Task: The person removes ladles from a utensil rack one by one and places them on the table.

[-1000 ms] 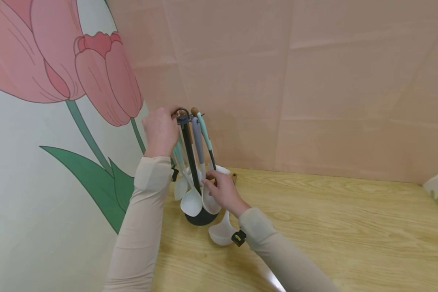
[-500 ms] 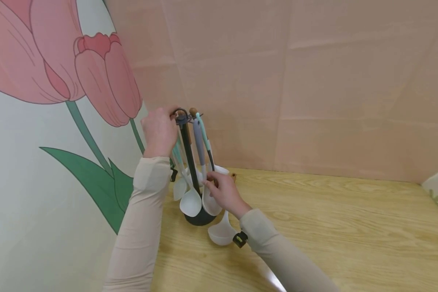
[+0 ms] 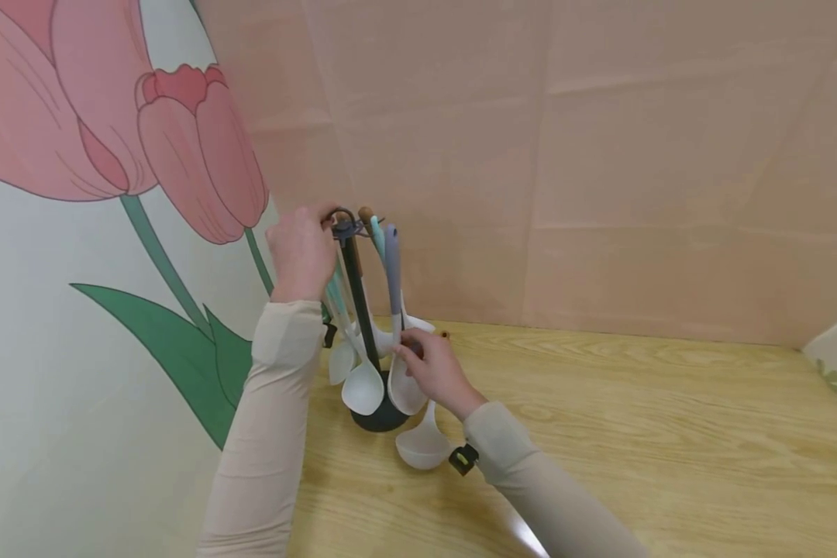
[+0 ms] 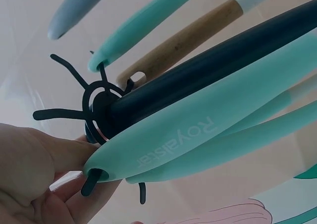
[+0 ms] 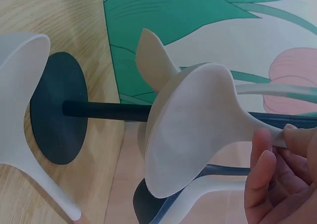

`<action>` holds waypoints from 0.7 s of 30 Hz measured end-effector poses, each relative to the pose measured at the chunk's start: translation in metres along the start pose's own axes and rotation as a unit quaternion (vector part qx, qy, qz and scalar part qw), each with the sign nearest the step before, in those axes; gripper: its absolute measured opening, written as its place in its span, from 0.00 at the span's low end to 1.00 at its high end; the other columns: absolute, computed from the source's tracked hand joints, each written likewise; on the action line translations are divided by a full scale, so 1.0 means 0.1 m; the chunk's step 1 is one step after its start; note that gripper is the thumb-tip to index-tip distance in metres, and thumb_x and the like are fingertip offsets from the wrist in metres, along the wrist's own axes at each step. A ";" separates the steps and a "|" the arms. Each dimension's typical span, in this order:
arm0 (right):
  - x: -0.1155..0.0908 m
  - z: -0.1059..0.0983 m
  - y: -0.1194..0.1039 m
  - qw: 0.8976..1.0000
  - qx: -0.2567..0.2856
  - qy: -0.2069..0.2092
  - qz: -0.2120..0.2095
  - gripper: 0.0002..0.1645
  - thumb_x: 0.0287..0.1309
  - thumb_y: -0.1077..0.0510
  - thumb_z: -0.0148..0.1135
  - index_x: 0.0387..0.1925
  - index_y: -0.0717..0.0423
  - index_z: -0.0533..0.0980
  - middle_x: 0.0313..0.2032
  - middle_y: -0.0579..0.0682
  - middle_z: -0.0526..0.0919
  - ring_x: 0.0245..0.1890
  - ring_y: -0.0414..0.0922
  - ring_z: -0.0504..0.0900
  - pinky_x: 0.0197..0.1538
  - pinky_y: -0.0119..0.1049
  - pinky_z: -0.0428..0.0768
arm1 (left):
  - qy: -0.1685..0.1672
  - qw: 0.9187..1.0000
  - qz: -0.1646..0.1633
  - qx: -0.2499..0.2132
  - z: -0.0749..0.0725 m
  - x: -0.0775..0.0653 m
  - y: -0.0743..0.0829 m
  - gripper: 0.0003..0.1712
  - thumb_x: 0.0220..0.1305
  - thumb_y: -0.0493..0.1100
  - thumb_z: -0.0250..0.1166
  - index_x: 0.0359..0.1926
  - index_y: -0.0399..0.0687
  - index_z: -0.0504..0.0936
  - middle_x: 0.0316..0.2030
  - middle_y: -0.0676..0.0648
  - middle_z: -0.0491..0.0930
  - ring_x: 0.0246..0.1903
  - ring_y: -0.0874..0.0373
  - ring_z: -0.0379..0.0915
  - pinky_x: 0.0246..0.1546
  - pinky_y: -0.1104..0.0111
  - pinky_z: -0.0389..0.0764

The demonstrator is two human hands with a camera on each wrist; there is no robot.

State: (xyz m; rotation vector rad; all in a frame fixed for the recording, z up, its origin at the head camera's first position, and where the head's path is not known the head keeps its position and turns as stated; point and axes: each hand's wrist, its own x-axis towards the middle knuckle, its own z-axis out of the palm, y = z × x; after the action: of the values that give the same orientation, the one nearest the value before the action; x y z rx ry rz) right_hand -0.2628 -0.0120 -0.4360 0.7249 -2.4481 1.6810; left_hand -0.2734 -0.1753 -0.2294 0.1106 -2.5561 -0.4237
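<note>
My left hand [image 3: 301,252] grips the top of a black utensil stand [image 3: 358,302], by its ring of hooks [image 4: 94,102]. Between the thumb and fingers of my right hand [image 3: 438,373] is the lower handle of a white ladle [image 5: 193,130]. Its grey-blue upper handle [image 3: 393,263] stands apart from the hooks in the left wrist view. A white spoon [image 3: 363,387] hangs in front of the pole. Mint-green handles [image 4: 163,140] and a wooden handle [image 4: 183,43] hang on the hooks.
Another white ladle [image 3: 424,446] lies on the wood-grain table [image 3: 600,434], close to the stand's round black base [image 5: 59,110]. A tulip-printed wall [image 3: 202,155] rises at the left, and a pinkish-brown sheet [image 3: 565,155] hangs behind.
The ladle with the grey-blue handle has moved right, its top leaving the hooks and now in front of a mint-green handle. My right hand has shifted slightly right; my left hand keeps its grip.
</note>
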 end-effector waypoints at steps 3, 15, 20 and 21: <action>0.00 -0.02 0.02 1.000 -0.002 -0.002 0.002 0.13 0.71 0.57 0.59 0.50 0.60 0.80 0.36 0.51 0.83 0.24 0.42 0.79 0.30 0.37 0.79 | -0.001 1.000 -0.003 0.004 0.00 0.01 0.00 0.17 0.76 0.39 0.55 0.57 0.57 0.85 0.49 0.45 0.86 0.48 0.43 0.81 0.51 0.47 0.72; -0.03 -0.11 0.09 1.000 -0.003 0.010 0.012 0.13 0.70 0.59 0.60 0.52 0.59 0.78 0.41 0.52 0.84 0.24 0.42 0.79 0.30 0.36 0.81 | 0.004 1.000 -0.005 0.004 0.01 0.00 0.02 0.18 0.75 0.39 0.55 0.57 0.57 0.84 0.50 0.45 0.86 0.49 0.42 0.80 0.52 0.45 0.71; -0.05 -0.16 0.16 1.000 -0.006 0.024 0.014 0.13 0.69 0.59 0.61 0.52 0.57 0.79 0.41 0.51 0.84 0.24 0.42 0.78 0.29 0.36 0.80 | 0.010 1.000 0.000 0.007 0.02 0.01 0.02 0.17 0.75 0.39 0.55 0.57 0.57 0.85 0.49 0.44 0.86 0.48 0.42 0.81 0.51 0.44 0.72; -0.05 -0.17 0.17 1.000 -0.008 0.027 0.014 0.13 0.69 0.59 0.61 0.52 0.57 0.79 0.41 0.51 0.84 0.23 0.42 0.78 0.29 0.36 0.80 | 0.010 1.000 0.000 0.007 0.02 0.01 0.02 0.17 0.75 0.39 0.55 0.56 0.57 0.85 0.49 0.44 0.86 0.48 0.42 0.81 0.51 0.44 0.72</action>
State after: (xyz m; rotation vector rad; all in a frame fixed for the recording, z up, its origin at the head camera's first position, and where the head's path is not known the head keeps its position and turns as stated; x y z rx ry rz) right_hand -0.2688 0.0096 -0.4458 0.6378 -2.4431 1.6657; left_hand -0.2748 -0.1733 -0.2300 0.1196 -2.5395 -0.4027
